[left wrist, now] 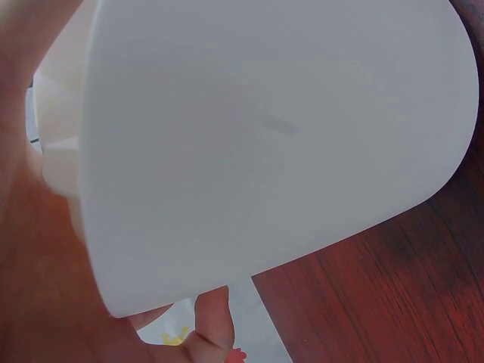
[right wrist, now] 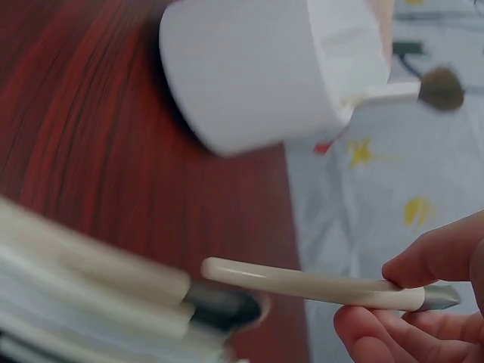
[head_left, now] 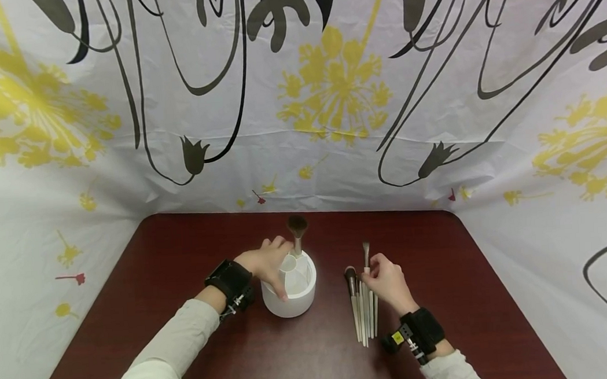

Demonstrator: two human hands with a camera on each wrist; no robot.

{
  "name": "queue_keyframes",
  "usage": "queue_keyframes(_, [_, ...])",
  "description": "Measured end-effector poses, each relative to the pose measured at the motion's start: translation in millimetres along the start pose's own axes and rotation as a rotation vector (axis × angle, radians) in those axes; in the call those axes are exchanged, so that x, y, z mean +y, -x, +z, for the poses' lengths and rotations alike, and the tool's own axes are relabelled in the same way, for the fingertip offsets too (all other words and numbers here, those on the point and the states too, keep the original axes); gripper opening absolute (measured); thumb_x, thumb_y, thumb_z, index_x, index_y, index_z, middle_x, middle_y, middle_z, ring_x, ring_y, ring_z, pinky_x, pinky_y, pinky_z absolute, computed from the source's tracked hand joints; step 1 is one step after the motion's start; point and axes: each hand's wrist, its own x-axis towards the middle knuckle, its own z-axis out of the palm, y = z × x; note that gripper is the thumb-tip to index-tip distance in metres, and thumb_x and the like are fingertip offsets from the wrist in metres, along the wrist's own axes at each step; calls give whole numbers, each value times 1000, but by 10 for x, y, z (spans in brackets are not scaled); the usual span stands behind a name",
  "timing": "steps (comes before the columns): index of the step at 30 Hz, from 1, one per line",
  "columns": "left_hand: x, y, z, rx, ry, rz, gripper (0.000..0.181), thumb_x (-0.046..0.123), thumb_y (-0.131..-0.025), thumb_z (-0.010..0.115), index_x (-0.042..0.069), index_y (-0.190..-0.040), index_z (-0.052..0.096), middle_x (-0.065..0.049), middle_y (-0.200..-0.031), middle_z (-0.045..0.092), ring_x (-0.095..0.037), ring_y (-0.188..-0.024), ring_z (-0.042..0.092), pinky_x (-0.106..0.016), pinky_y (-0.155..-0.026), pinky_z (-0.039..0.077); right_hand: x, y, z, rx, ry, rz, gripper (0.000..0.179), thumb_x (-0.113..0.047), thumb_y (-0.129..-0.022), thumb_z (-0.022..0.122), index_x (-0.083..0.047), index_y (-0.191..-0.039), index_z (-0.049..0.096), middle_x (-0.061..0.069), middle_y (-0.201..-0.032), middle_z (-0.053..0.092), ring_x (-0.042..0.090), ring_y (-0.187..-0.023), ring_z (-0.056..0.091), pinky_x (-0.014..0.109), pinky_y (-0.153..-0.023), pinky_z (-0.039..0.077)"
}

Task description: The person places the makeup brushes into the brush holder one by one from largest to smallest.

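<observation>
A round white makeup brush holder (head_left: 292, 307) with inner compartments stands on the table. My left hand (head_left: 267, 263) grips it, thumb on the near rim and fingers over the far left side. One makeup brush (head_left: 298, 229) with a full brown head stands bristles-up in it. To the right, my right hand (head_left: 389, 281) pinches a makeup brush (right wrist: 318, 286) with a cream handle near its metal collar. In the right wrist view this brush is lifted clear of the others. Beside and below that hand lie several more makeup brushes (head_left: 362, 316), handles toward me.
The dark red wooden table (head_left: 230, 350) has rounded far corners. A white cloth (head_left: 257, 111) with yellow and grey flower prints hangs behind and around it. A dark-headed brush (head_left: 351, 276) lies at the left of the bunch.
</observation>
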Motion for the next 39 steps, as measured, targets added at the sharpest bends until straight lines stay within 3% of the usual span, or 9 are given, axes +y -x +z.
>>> queue_keyframes(7, [3,9,-8,22,25,40,112,48,-42,87,5,-132,36,-13,-126,34,-32,-108,33,-44,-88,38,411,39,20,-65,112,178,31,-15,-80,63,4,-102,52,8,-69,52,17,-53,44,29,-49,33])
queue_keyframes(11, [13,25,-18,28,23,51,112,49,-42,87,3,-130,37,-14,-124,35,-33,-107,34,-44,-87,39,553,78,44,-89,154,227,34,-15,-80,62,6,-104,51,8,-67,51,17,-52,45,30,-49,33])
queue_keyframes(29, [1,8,-2,17,9,28,112,45,-43,88,7,-134,35,-12,-127,34,-32,-109,32,-41,-89,38,720,138,138,-122,222,227,25,-15,-78,62,3,-94,54,9,-69,54,18,-52,47,31,-47,35])
queue_keyframes(34, [1,1,1,12,3,28,111,47,-43,87,8,-133,35,-11,-127,34,-31,-109,32,-40,-89,38,605,122,72,-73,268,194,22,-19,-80,62,0,-84,51,6,-61,47,17,-48,43,30,-44,30])
queue_keyframes(39, [-4,-3,-1,17,6,15,111,46,-42,88,9,-133,35,-11,-127,34,-31,-110,32,-41,-89,38,369,84,121,-30,274,99,28,-22,-79,64,2,-93,57,4,-61,50,15,-49,43,29,-44,31])
